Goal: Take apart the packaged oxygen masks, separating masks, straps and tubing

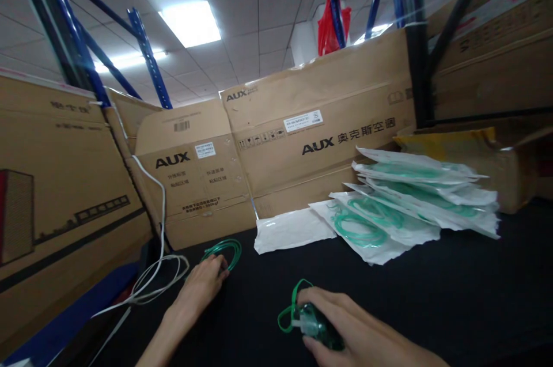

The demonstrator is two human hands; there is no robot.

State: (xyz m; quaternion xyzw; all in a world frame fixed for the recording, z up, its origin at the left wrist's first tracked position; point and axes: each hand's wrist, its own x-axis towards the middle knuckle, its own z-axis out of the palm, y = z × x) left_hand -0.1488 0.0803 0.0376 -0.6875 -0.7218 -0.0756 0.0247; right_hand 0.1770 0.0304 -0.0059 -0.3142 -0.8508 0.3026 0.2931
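My left hand (pixel 207 280) rests low over the black tabletop, its fingers curled on a coil of green tubing (pixel 235 250). Part of the coil loops out past the fingertips; the grip itself is partly covered by the hand. In front of me, my right hand (pixel 349 321) is wrapped around a green see-through breathing mask (pixel 318 325). A clear connector (pixel 299 324) points left out of the mask, and a green strap (pixel 283 321) loops beyond the fingers. Much of the mask is covered by my palm and fingers.
A pile of white-and-clear pouches (pixel 371 223) with green tubing inside lies at the back right. Beside it is a flat white pouch (pixel 294 229). Cardboard panels (pixel 276 165) stand along the back. A white cable (pixel 162 223) coils at left. An opened carton (pixel 514 165) stands far right.
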